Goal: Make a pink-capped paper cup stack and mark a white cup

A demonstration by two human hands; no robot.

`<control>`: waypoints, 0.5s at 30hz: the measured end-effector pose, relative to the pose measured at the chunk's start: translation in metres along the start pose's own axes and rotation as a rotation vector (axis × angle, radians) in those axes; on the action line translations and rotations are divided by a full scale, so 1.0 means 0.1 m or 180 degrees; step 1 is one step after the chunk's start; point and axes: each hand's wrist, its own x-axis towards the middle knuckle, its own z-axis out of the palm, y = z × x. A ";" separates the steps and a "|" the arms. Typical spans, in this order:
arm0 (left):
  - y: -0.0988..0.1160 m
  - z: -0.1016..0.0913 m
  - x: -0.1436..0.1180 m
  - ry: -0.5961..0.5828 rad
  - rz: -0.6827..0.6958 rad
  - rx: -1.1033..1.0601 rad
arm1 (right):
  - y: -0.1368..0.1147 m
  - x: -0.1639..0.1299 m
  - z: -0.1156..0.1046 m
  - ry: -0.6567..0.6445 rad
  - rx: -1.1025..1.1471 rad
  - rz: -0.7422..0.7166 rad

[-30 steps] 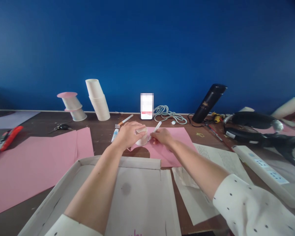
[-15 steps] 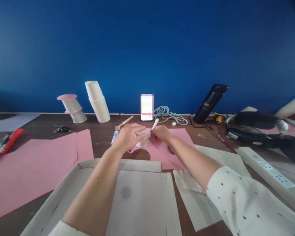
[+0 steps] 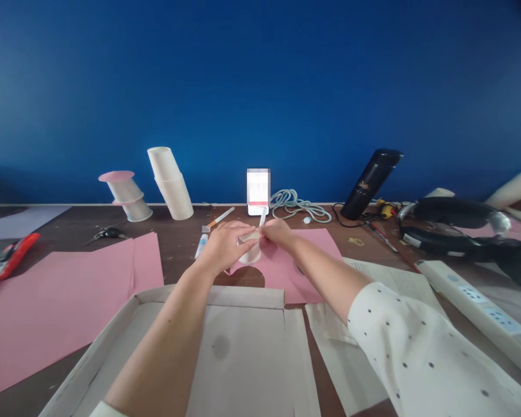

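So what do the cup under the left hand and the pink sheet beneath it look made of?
Cup: likely paper, matte off-white, like the stacked cups behind. Pink sheet: thin matte paper or card, lying flat with a curved cutout at its near edge.

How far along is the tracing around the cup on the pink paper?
Done: a round piece is already cut from the pink sheet at its near edge. In hand: the left hand presses the upturned cup on that sheet while the right hand runs a pen along it. Left: the outline's progress is hidden by the hands.
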 end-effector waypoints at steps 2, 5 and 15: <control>0.00 0.00 0.00 0.0000 0.0020 0.0029 | -0.04 0.02 0.02 -0.0121 0.0059 0.0044; 0.01 -0.01 0.01 -0.0020 0.0041 0.0055 | -0.13 0.02 0.03 -0.0244 0.0140 0.0081; 0.02 -0.04 0.01 -0.0108 0.0003 0.0107 | -0.35 0.01 0.07 -0.0229 0.0228 0.0063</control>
